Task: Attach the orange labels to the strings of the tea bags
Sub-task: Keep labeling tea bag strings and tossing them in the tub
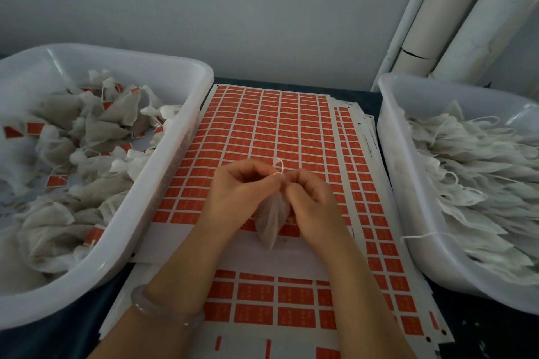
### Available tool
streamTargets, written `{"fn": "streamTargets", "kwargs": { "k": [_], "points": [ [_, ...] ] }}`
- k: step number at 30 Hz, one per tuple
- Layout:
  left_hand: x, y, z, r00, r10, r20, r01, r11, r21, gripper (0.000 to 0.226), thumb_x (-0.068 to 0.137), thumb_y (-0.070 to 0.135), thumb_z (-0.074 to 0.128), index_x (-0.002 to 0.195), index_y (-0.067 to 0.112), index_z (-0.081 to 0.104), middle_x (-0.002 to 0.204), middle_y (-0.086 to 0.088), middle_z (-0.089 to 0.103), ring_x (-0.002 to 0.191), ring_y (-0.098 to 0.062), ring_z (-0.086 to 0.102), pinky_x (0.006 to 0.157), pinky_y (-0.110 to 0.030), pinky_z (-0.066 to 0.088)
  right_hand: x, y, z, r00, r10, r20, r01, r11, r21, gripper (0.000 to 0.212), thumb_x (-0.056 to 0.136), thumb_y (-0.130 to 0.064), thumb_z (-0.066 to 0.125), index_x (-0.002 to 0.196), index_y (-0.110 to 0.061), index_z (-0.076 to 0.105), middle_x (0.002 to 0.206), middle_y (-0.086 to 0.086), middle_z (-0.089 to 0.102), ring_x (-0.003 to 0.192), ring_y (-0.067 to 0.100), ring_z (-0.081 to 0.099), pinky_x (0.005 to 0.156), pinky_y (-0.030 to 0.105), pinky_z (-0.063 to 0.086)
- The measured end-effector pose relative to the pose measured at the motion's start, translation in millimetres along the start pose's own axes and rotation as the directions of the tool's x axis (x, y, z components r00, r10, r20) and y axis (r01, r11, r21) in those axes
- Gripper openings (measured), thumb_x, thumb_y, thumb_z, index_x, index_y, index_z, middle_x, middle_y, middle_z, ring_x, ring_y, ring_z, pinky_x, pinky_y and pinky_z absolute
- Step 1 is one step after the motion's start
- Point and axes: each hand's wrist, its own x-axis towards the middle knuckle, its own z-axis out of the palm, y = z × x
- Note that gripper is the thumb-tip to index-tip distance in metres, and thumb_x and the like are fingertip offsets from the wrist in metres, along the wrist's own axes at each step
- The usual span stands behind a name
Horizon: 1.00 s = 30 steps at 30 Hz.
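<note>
A white mesh tea bag (272, 220) hangs between my two hands over the middle of the label sheets. Its thin white string (279, 167) loops up above my fingertips. My left hand (239, 192) and my right hand (310, 201) meet fingertip to fingertip and both pinch the string at the top of the bag. Under them lies a sheet of orange labels (271, 131) in a grid, with a bare white strip where labels are gone. I cannot tell whether a label is between my fingers.
A white tub (186, 73) on the left holds tea bags with orange labels on their strings. On the right, another white tub (392, 137) holds flat tea bags with bare strings. More label sheets (262, 300) are stacked beneath. White pipes (443, 23) stand at the back right.
</note>
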Motion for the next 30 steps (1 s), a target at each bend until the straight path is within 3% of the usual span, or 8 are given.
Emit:
{"fn": "streamTargets", "kwargs": {
  "k": [5,10,15,19,22,25,27,30],
  "points": [
    [1,0,-2,0.998,-0.020,-0.064,0.021,1.000,0.011,0.024,0.076,-0.008,0.068,0.071,0.015,0.065,0.067,-0.002,0.065,0.059,-0.012,0.061,0.054,-0.020,0.049,0,6,6,0.965,-0.249,-0.084,0.216,0.934,-0.285,0.021,0.089,-0.011,0.055,0.077,-0.027,0.050,0.067,-0.013,0.051,0.058,0.000,0.047,0.051,0.012,0.040],
    [-2,6,-1,0.995,0.097,0.003,-0.097,0.981,0.168,0.027,0.079,-0.009,0.064,0.078,0.017,0.071,0.071,0.004,0.070,0.064,-0.008,0.065,0.058,-0.017,0.051,0,5,8,0.903,-0.405,-0.143,0.334,0.872,-0.358,0.005,0.083,-0.016,0.054,0.079,-0.018,0.051,0.073,-0.009,0.050,0.066,0.004,0.049,0.058,0.012,0.043],
    [-5,10,0,0.977,0.207,0.049,-0.206,0.869,0.450,0.027,0.083,0.001,0.065,0.088,0.026,0.071,0.080,0.015,0.070,0.077,0.001,0.066,0.068,-0.011,0.050,0,6,6,0.847,-0.508,-0.158,0.400,0.804,-0.440,0.009,0.084,-0.012,0.058,0.079,-0.015,0.051,0.075,-0.006,0.049,0.068,0.009,0.048,0.058,0.012,0.042],
    [-5,12,4,0.989,0.132,0.061,-0.145,0.847,0.512,0.022,0.087,0.006,0.062,0.082,0.027,0.066,0.074,0.016,0.065,0.075,0.003,0.062,0.064,-0.008,0.047,2,6,4,0.814,-0.543,-0.206,0.390,0.774,-0.498,0.012,0.082,-0.010,0.058,0.079,-0.017,0.049,0.076,-0.006,0.047,0.066,0.006,0.046,0.058,0.011,0.041],
    [-3,12,3,0.990,-0.110,0.083,0.071,0.922,0.381,0.019,0.092,0.010,0.055,0.081,0.019,0.068,0.076,0.002,0.069,0.076,-0.011,0.066,0.070,-0.020,0.053,2,6,4,0.803,-0.564,-0.195,0.401,0.751,-0.525,0.010,0.083,-0.013,0.057,0.078,-0.016,0.049,0.078,-0.005,0.047,0.067,0.004,0.044,0.058,0.015,0.041],
    [0,15,-4,0.899,-0.386,0.208,0.401,0.915,-0.034,0.019,0.092,0.007,0.050,0.087,0.002,0.068,0.085,-0.017,0.068,0.082,-0.027,0.065,0.076,-0.036,0.056,1,6,7,0.805,-0.573,-0.155,0.426,0.740,-0.521,0.011,0.083,-0.024,0.052,0.078,-0.014,0.050,0.079,-0.006,0.047,0.070,0.005,0.045,0.059,0.015,0.041],
    [1,17,-7,0.839,-0.452,0.302,0.525,0.819,-0.232,0.018,0.083,0.009,0.054,0.084,-0.002,0.069,0.084,-0.015,0.069,0.075,-0.021,0.068,0.064,-0.029,0.055,2,6,7,0.809,-0.571,-0.141,0.435,0.742,-0.510,0.011,0.084,-0.021,0.056,0.080,-0.011,0.053,0.081,-0.006,0.048,0.072,0.005,0.047,0.061,0.012,0.042],
    [2,15,-8,0.820,-0.463,0.336,0.560,0.771,-0.304,0.018,0.077,0.012,0.056,0.078,-0.001,0.069,0.084,-0.015,0.069,0.074,-0.022,0.069,0.064,-0.029,0.055,3,8,7,0.802,-0.582,-0.136,0.447,0.736,-0.509,0.005,0.084,-0.005,0.063,0.085,-0.007,0.058,0.085,-0.003,0.053,0.076,0.003,0.050,0.067,0.010,0.043]
  ]
}}
